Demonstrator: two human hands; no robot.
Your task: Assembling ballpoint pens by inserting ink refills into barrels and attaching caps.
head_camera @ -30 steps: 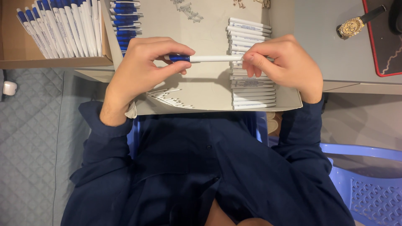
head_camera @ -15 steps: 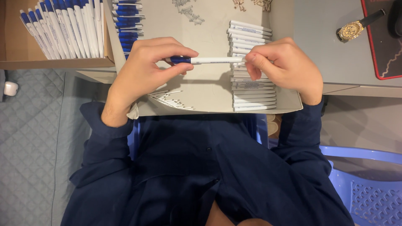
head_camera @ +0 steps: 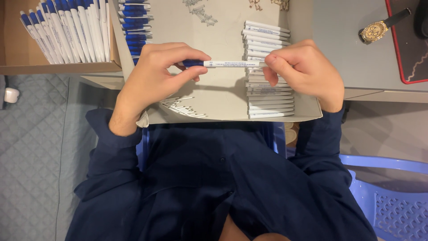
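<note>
A white pen with a blue end point(head_camera: 227, 64) is held level between both hands over a flat cardboard tray point(head_camera: 223, 96). My left hand point(head_camera: 154, 73) pinches its blue end with thumb and fingers. My right hand point(head_camera: 303, 71) grips the white tip end. Under the right hand lies a row of white pen barrels point(head_camera: 267, 96). Blue pen parts point(head_camera: 133, 22) are stacked at the tray's far left, small metal springs point(head_camera: 200, 11) at its far side, thin refills point(head_camera: 183, 107) near its front edge.
A cardboard box of finished white and blue pens point(head_camera: 67, 29) stands at the left. A gold wristwatch point(head_camera: 376, 29) lies on the grey table at the right, beside a red-edged mat point(head_camera: 403, 58). A blue plastic chair point(head_camera: 388, 196) is at lower right.
</note>
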